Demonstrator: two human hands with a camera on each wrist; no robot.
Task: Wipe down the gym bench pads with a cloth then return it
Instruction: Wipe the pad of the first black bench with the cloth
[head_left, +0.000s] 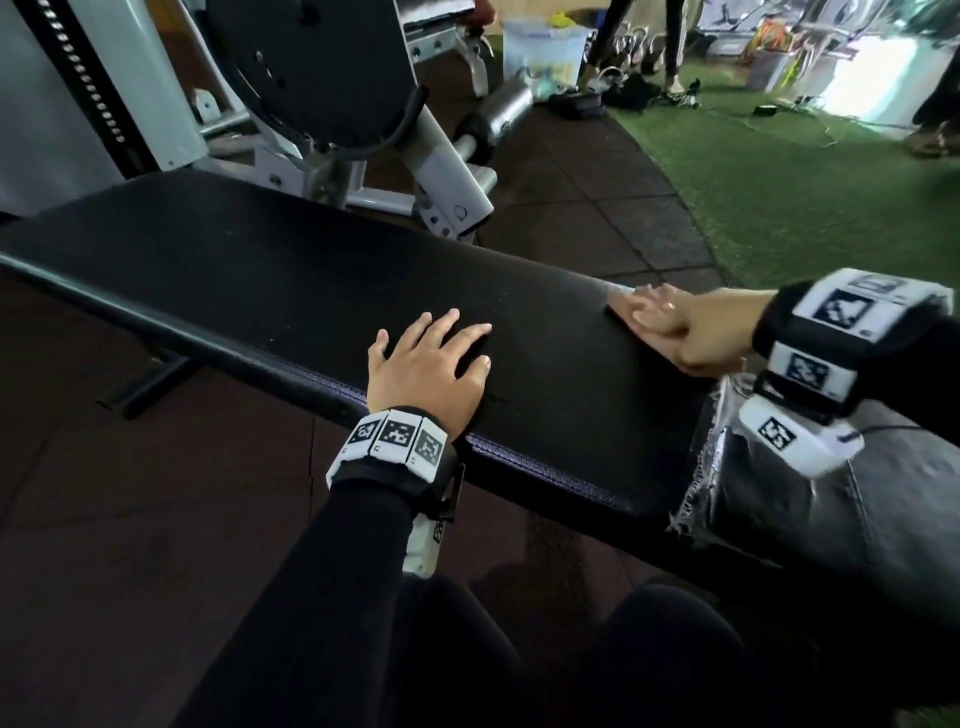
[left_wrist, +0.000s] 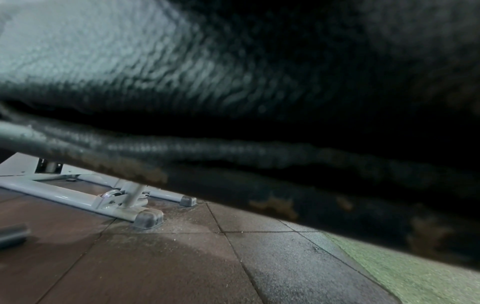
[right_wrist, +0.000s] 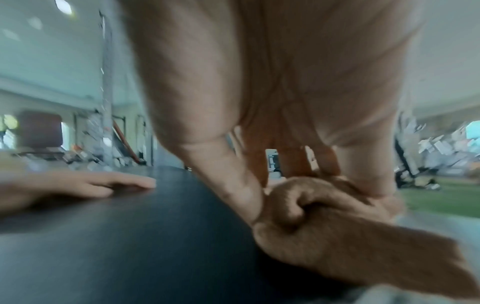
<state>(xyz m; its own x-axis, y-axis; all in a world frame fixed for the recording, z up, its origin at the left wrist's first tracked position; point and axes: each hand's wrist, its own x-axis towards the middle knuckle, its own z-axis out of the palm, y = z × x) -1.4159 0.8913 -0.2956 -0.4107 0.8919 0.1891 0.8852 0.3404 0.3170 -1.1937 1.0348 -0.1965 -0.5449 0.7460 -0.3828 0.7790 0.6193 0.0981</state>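
A long black bench pad runs from far left to near right. My left hand lies flat on its near middle with the fingers spread and straight. That hand also shows in the right wrist view, resting on the pad. My right hand is at the pad's far right edge. It holds a tan cloth down on the pad. The cloth is bunched between thumb and fingers. The left wrist view shows only the pad's side up close.
A white machine frame with a black round plate stands just behind the bench, with a metal roller bar beside it. Green turf lies to the right with a plastic bin and people's legs beyond. Grey frayed covering wraps the bench's right end.
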